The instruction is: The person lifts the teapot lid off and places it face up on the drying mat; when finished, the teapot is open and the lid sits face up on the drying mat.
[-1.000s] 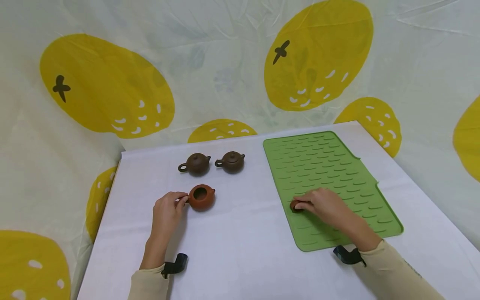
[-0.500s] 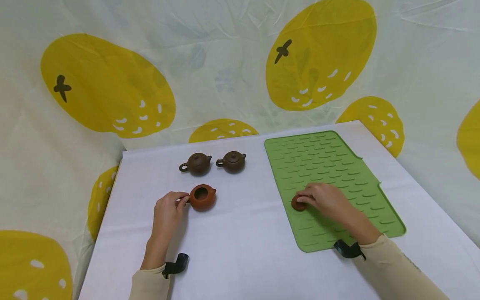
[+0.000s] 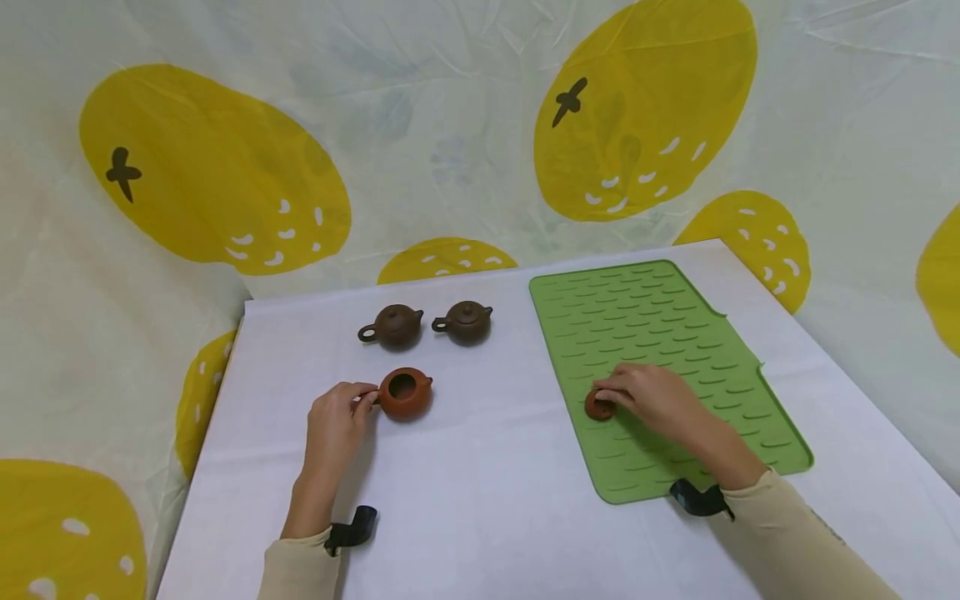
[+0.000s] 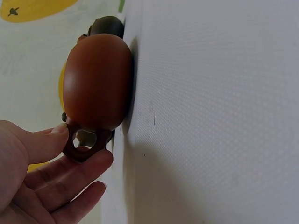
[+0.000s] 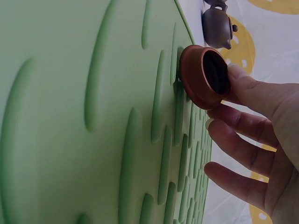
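While left hand pinches teapot handle, right hand holds lid

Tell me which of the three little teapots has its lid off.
The reddish-orange teapot, nearest the person, whose handle the left hand pinches. Its top is open; both dark brown teapots behind it are lidded.
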`<state>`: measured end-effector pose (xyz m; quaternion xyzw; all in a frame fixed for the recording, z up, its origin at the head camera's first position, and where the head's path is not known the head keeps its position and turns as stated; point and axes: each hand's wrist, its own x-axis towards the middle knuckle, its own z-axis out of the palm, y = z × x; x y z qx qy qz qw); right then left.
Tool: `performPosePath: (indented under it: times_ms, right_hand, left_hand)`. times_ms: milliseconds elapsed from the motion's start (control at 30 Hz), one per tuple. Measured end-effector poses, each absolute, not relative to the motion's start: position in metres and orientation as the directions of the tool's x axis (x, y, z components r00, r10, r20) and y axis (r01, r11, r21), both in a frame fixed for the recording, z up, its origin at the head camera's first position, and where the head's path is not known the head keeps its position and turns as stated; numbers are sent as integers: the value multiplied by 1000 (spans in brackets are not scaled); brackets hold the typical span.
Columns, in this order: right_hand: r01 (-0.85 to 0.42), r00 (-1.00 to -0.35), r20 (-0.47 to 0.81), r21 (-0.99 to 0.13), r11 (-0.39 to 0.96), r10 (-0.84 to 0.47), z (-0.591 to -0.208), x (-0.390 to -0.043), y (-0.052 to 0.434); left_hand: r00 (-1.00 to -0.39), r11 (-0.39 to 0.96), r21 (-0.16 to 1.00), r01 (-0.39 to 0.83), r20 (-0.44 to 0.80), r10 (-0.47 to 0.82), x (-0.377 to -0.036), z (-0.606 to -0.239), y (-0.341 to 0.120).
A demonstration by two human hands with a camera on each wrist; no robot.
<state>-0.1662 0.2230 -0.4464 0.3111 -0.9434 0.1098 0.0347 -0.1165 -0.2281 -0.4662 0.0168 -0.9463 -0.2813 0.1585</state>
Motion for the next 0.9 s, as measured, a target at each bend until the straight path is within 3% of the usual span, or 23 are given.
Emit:
performPosePath:
  times_ms: [900]
  right_hand:
    - [-590, -807, 126, -178, 787, -577, -437, -163, 220]
  left_hand:
    - [-956, 838, 544, 36, 263, -130, -116, -464, -227]
